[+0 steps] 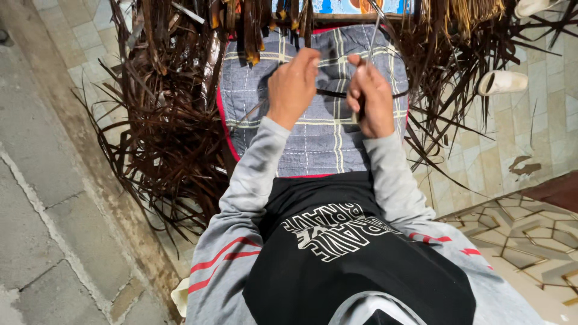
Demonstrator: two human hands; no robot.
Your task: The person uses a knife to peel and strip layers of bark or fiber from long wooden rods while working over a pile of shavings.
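Note:
My left hand (293,86) pinches one end of a thin dark leaf strip (332,93) that runs across to my right hand (369,102). My right hand is closed on a small knife, its thin blade (374,30) pointing up and away; the handle is hidden in my fist. Both hands hover over a blue-grey checked cloth (313,138) with a red edge, spread over my lap. My sleeves are grey with red stripes.
Heaps of dry brown palm-leaf strips lie to the left (162,120) and the right (445,66) of the cloth. A pale sandal (503,82) rests on the tiled floor at right. A grey concrete slab (36,198) fills the left side.

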